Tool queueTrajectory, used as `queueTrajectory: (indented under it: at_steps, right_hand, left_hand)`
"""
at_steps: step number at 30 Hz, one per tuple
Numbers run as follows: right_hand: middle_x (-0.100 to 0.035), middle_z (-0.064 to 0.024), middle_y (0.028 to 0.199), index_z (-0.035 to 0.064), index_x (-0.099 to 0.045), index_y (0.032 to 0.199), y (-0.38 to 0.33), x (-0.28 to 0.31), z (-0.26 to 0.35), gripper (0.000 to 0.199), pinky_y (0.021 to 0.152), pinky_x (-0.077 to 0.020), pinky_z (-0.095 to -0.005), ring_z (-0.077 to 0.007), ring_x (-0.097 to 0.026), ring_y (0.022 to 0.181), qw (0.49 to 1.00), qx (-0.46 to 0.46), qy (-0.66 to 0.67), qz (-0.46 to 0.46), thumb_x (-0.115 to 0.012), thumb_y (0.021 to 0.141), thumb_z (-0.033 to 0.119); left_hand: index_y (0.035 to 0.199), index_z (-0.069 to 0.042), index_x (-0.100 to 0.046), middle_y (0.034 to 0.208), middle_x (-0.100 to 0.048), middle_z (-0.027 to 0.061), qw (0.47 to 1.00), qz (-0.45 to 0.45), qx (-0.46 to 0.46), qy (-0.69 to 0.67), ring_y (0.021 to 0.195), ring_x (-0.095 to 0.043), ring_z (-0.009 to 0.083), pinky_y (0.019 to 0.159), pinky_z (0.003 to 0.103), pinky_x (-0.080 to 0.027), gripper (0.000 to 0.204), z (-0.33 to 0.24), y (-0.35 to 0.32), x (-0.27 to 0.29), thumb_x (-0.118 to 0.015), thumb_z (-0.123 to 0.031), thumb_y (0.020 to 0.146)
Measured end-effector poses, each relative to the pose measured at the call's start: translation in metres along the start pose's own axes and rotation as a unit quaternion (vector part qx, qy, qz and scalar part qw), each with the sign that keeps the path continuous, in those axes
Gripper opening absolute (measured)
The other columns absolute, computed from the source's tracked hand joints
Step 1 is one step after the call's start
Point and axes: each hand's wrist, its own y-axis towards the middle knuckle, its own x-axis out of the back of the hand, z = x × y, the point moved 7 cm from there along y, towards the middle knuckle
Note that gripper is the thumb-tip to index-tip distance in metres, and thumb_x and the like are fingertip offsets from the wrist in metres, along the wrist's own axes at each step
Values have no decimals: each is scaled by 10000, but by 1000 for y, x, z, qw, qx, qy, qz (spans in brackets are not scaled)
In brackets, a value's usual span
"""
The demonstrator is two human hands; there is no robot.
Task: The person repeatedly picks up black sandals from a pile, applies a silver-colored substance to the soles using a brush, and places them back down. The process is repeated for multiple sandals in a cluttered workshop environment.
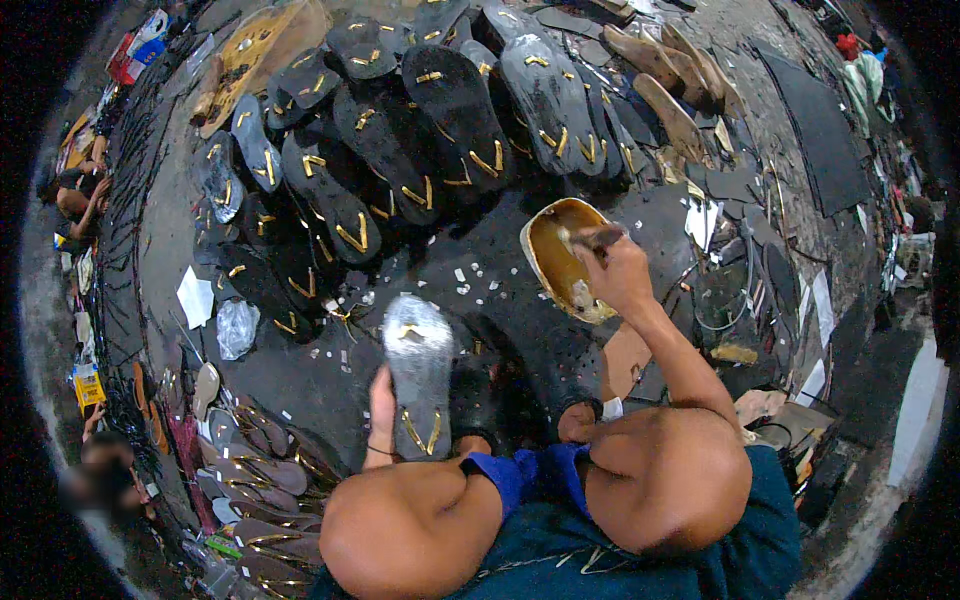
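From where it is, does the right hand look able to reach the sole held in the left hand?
Probably yes. The right hand, holding a brush at the glue bowl, has only bare floor between it and the sole.

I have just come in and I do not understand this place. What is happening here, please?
A person sits on the floor among many sandal soles. The left hand holds a dark sandal sole with gold straps upright against the knee. The right hand dips a brush into a yellowish bowl, apparently of glue. Finished black soles with gold straps lie spread out ahead on the dark floor.
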Motion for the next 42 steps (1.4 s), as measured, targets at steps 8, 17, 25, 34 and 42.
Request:
queueTrajectory:
  at_steps: [8, 17, 25, 34, 42]
  right_hand:
    - [-689, -191, 943, -7, -681, 1023, -34, 42, -1, 328, 762, -529, -377, -310, -684, 846, 924, -76, -296, 229, -703, 840, 265]
    - [-686, -93, 1002, 4, -654, 1059, 15, -5, 166, 236, 870, -488, -332, -203, -642, 940, 937, 44, 278, 207, -698, 863, 127]
    - [-669, -86, 1000, 85, -656, 1110, 18, -65, 195, 363, 845, -470, -385, -286, -629, 939, 910, 322, 210, 156, -715, 753, 61]
    - [-663, -120, 966, 59, -647, 992, 8, -45, 203, 191, 760, -498, -377, -287, -643, 874, 930, 267, 234, 91, -722, 817, 80]
    - [-619, -36, 942, 138, -633, 1145, -20, -48, 230, 423, 778, -474, -362, -224, -603, 863, 880, 401, 198, 159, -674, 726, 177]
  left_hand:
    - [1258, -32, -541, 1162, -636, 121, 996, 13, 84, -16, 1034, -637, 247, 946, 412, -508, 477, 25, -51, 14, -364, -392, 999]
    - [1192, -21, -573, 1060, -661, 127, 978, 200, -56, -32, 943, -651, 259, 838, 397, -544, 511, -61, 43, -125, -332, -423, 990]
    - [1135, -46, -598, 991, -674, 102, 964, 204, -124, -119, 841, -671, 213, 732, 358, -568, 419, -78, 24, -179, -350, -355, 998]
    - [1074, -78, -621, 985, -676, 95, 951, 205, -219, -79, 851, -664, 227, 759, 355, -551, 372, -114, 32, -160, -403, -362, 977]
    - [1149, -35, -594, 1011, -679, 110, 935, 261, -217, -102, 860, -674, 229, 778, 367, -563, 406, -117, 22, -173, -367, -342, 1011]
